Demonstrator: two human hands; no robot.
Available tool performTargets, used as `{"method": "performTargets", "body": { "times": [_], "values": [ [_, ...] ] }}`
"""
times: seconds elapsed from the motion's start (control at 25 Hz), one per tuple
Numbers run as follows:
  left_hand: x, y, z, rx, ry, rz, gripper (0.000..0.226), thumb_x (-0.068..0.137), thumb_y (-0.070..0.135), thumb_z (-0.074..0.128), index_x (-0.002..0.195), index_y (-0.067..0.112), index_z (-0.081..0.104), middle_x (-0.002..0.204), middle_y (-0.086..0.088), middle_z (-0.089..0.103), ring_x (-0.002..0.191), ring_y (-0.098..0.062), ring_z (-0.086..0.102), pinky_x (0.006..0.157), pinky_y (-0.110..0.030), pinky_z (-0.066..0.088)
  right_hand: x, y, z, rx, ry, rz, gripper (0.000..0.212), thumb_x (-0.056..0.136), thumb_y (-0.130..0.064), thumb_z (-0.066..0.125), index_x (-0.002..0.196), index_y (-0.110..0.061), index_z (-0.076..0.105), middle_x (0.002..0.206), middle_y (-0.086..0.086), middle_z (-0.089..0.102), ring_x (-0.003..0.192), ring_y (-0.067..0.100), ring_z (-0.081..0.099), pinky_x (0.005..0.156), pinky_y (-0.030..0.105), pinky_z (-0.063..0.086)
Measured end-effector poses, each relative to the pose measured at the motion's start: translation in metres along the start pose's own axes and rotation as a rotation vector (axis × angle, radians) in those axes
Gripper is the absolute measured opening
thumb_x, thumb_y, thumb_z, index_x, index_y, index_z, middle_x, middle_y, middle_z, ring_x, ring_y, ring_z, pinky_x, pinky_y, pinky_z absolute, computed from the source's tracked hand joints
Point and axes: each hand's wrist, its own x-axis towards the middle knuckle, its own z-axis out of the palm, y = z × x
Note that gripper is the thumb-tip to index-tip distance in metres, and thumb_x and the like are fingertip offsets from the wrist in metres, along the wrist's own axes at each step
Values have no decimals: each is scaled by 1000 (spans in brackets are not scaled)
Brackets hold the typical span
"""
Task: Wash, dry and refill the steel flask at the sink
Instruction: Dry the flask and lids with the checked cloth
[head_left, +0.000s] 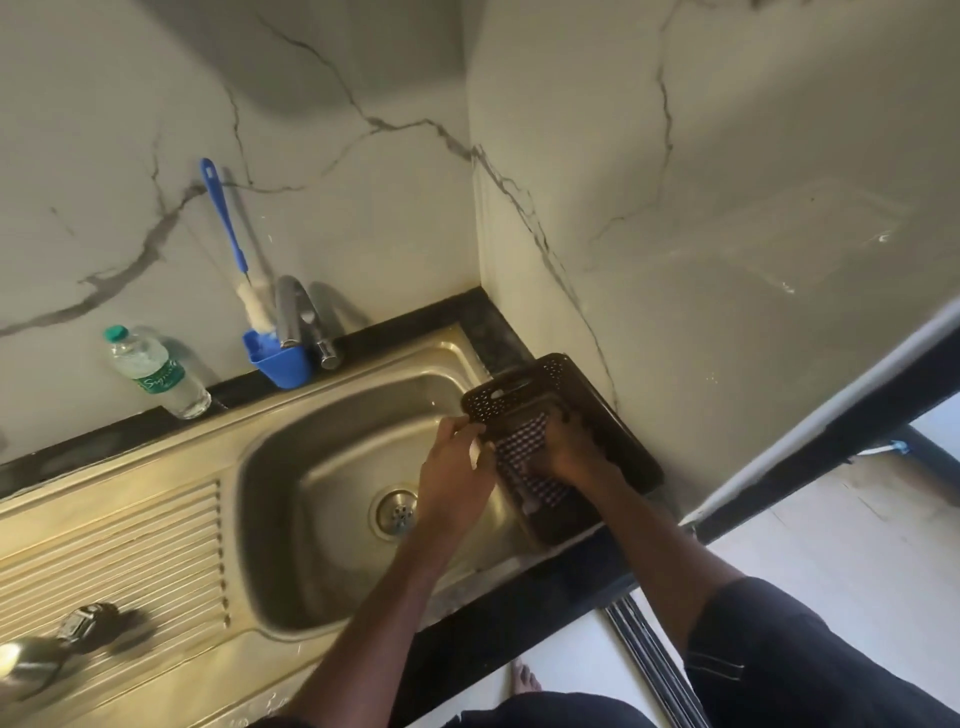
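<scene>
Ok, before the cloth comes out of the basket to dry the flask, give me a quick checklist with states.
1. Right hand on the checked cloth in the brown basket: ok.
2. Left hand steadying the basket rim, fingers curled on it: ok.
3. Steel flask in view on the drainboard: ok.
4. Flask cap beside it, off: ok.
5. Tap shut, no stream: ok.
6. Flask rinsed clean: cannot tell.

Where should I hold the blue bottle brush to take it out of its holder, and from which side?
Grip the blue handle of the bottle brush, coming from above. It stands nearly upright in the blue holder, leaning against the wall, while its bristle end sits low beside the tap.
</scene>
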Motion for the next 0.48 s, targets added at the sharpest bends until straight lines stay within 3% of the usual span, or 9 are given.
{"method": "performTargets", "body": {
  "times": [0.08,0.2,0.28,0.36,0.48],
  "values": [
    [0,0,3,-13,13,-8,34,103,25,62,136,18,66,138,12,53,114,-13,65,99,-35,55,7,-3,0,4,32,30,113,67,-33,93,156,-16,25,150,17,42,140,41,43,112,62,40],
    [-2,3,7,-34,14,-13,33,103,25,61,135,19,66,138,13,52,114,-12,65,99,-35,55,12,-9,-2,23,52,31,53,79,-28,86,124,-15,62,121,8,69,117,31,65,96,44,55],
    [-1,2,6,-63,24,-4,31,104,27,60,134,20,66,137,13,52,115,-11,64,97,-32,54,8,-14,-11,71,77,31,31,89,-28,77,115,-14,67,112,7,71,109,28,68,88,39,55],
    [2,1,4,-94,59,-4,29,105,28,59,132,20,67,132,12,54,116,-12,61,97,-30,52,-2,-22,-29,173,86,3,32,89,-24,76,119,-14,66,111,3,70,107,26,67,84,38,53],
    [8,0,-2,-199,169,-53,25,107,34,57,124,22,69,123,14,60,118,-10,59,103,-39,51,-26,-37,-63,329,94,-126,51,82,-24,84,127,-15,62,114,-5,66,104,16,63,75,28,47]
  ]
}}
